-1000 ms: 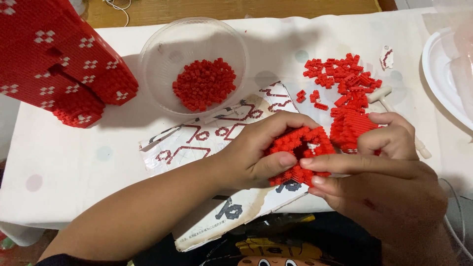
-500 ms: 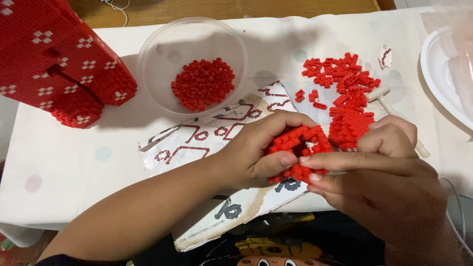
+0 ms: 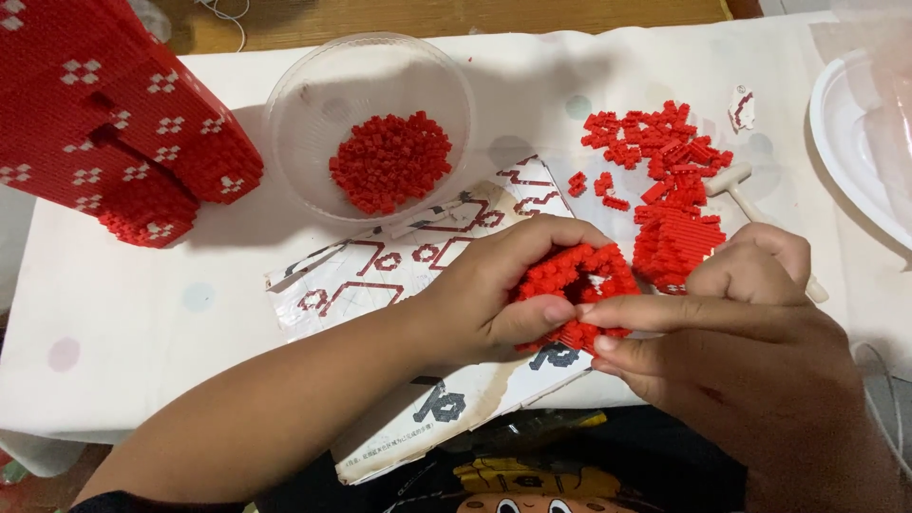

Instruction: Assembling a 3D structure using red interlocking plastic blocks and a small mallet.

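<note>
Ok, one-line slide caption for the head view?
Left hand and right hand grip a red micro-brick piece over an instruction sheet.

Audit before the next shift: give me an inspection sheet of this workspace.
Surface: table under a white cloth with faint dots.
Job's things: small red block piece held over the instruction sheet; loose red blocks beside it; clear bowl with more blocks.
Clutter: large red model at far left; white mallet; white plate at right edge.
Grippers: left hand grips the piece; right hand pinches its near edge.
Cables: thin white cord at right; another at top.
Surroundings: wooden floor beyond the table.
</note>
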